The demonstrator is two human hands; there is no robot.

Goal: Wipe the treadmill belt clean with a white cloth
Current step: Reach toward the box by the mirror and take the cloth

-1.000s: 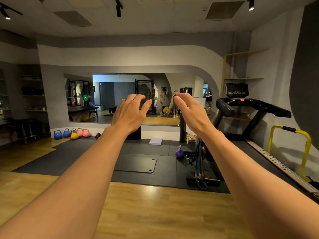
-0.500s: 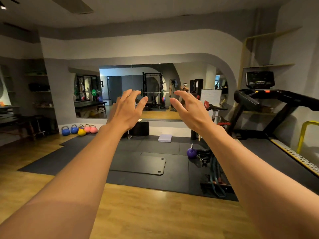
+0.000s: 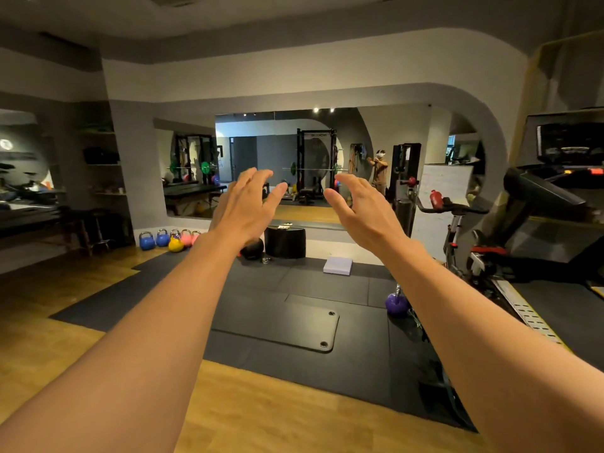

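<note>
Head view: left hand [image 3: 248,204], right hand [image 3: 362,207] raised, fingers loosely spread, holding nothing; treadmill [image 3: 542,197] at right.

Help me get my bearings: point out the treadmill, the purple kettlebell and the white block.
treadmill [image 3: 542,191], head view, on its dark handrail.
purple kettlebell [image 3: 396,303], head view, on its round body.
white block [image 3: 338,266], head view, on its top face.
</note>
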